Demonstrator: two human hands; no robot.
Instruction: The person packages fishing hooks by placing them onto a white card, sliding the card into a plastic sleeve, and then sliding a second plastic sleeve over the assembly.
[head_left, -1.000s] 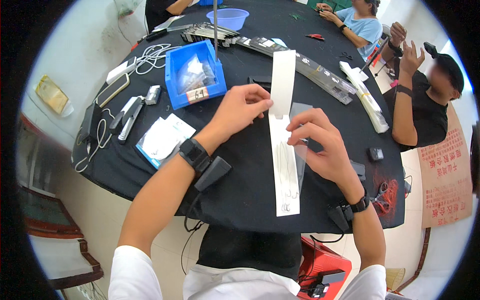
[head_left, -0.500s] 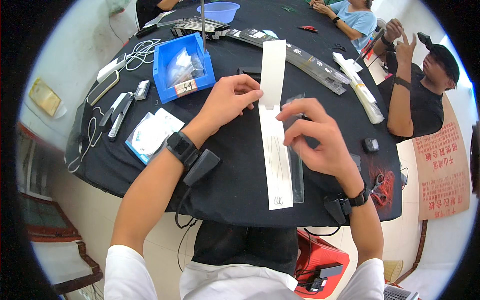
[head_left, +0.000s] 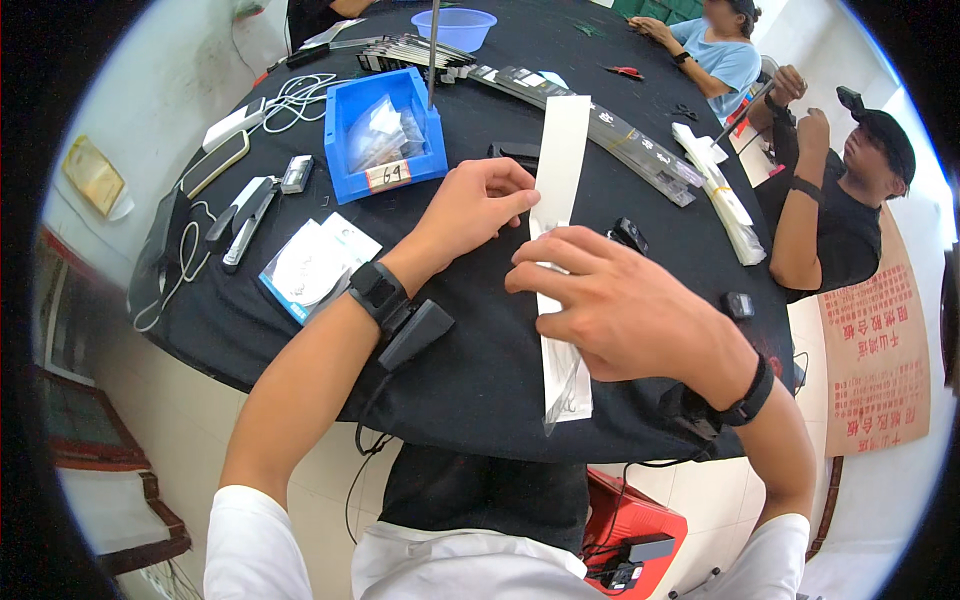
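Long white strip (head_left: 560,190) lies lengthwise on the black surface (head_left: 470,360), running from the blue bin side toward the near edge. All positions below referenced to this strip.

Left hand (head_left: 470,210): at the strip's left edge, about midway along it. Fingers curled, tips pinching the strip's edge.

Right hand (head_left: 620,310): laid across the strip just nearer than the left hand, palm down, fingers spread and pressing flat on it; not clenched. Below this hand the strip continues inside a clear plastic sleeve (head_left: 570,385) that ends close to the surface's near edge.

Blue bin (head_left: 385,130): left of the strip's far end, holding clear bags.

White flat packets (head_left: 315,265): well left of the strip, near the left wrist.

Row of long dark packaged items (head_left: 600,120): passes behind the strip's far end.

Small black clip-like object (head_left: 630,235): just right of the strip, beside the right hand.

Two other people sit at the far right side.
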